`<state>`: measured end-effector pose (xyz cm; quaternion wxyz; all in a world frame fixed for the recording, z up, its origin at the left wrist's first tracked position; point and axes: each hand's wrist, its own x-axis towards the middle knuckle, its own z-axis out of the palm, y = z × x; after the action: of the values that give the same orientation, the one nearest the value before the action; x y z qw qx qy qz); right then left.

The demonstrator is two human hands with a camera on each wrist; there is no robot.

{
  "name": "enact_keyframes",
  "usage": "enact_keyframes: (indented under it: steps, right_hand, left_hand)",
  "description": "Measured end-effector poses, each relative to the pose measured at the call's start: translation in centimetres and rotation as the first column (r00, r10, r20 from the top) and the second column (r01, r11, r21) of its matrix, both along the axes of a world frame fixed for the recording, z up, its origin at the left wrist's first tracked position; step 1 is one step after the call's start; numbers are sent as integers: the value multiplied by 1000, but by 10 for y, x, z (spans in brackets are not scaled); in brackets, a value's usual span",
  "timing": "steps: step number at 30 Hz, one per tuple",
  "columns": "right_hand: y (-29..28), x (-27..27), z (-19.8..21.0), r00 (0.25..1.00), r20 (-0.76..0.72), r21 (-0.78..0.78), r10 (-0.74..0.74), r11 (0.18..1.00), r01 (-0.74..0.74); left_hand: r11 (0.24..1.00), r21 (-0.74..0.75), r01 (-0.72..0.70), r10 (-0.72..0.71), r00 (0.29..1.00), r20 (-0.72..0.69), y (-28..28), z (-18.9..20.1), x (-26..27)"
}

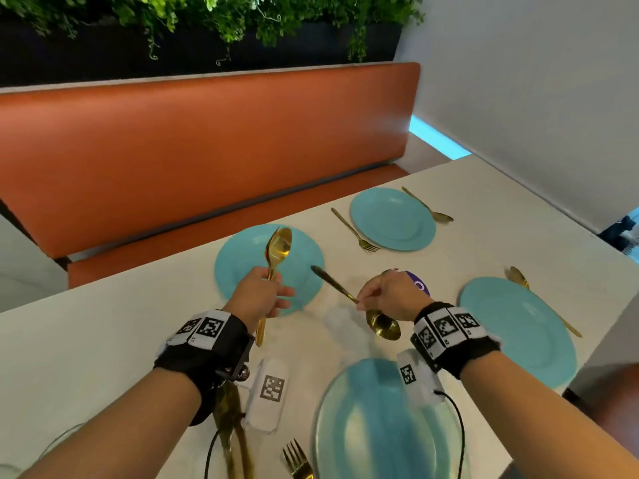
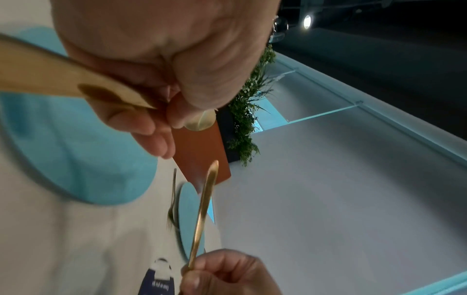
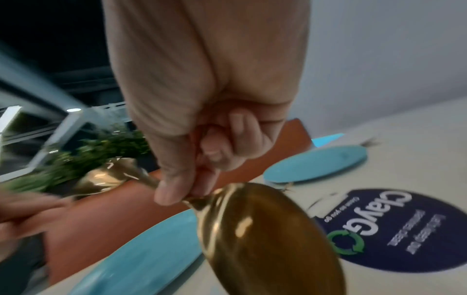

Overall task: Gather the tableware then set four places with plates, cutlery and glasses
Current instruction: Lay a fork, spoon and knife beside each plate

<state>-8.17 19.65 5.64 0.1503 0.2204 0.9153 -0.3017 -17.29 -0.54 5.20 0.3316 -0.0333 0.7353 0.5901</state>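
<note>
A: Two polished gold metal spoons are held above the table. One gold spoon (image 1: 278, 247) is gripped by its handle in the left hand (image 1: 257, 294), bowl up, over the far-left round turquoise plate (image 1: 242, 267). The second gold spoon (image 1: 382, 324) is pinched at its neck by the right hand (image 1: 389, 292), bowl toward the person, handle pointing toward the left hand.

B: Is any writing seen?

A: "ClayGo" is read on a round dark-blue sticker (image 3: 394, 229) on the pale matte tabletop (image 1: 103, 333), beside a green arrow ring; the smaller print is blurred. Square black-and-white codes are carried on the wrist bands (image 1: 202, 328).

B: And the edges?

A: Four turquoise plates are counted. The far one (image 1: 392, 219) is flanked by a gold fork (image 1: 356, 231) and spoon (image 1: 428, 206). The right plate (image 1: 518, 330) lies near the table's right edge. Bare tabletop is left between the plates. An orange padded bench (image 1: 207, 150) runs behind.
</note>
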Motion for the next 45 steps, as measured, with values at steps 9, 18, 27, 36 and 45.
enact_keyframes:
  steps: [9, 18, 27, 36, 45]
  right_hand:
    - [28, -105, -57, 963, 223, 162, -149, 980, 114]
    - [42, -165, -94, 916, 397, 434, -63, 892, -127]
    - [47, -190, -99, 934, 343, 465, -105, 882, -72]
    - [44, -199, -98, 934, 325, 423, -151, 906, -1]
    - [41, -199, -99, 945, 285, 412, -158, 911, 28]
  left_hand:
    - [999, -28, -35, 34, 999, -22, 2, -11, -41]
    - [997, -3, -72, 72, 997, -20, 0, -27, -66]
    - [997, 0, -74, 74, 997, 13, 3, -36, -74]
    - [997, -11, -81, 81, 996, 23, -5, -42, -76]
    - [996, -14, -86, 86, 996, 22, -8, -40, -76]
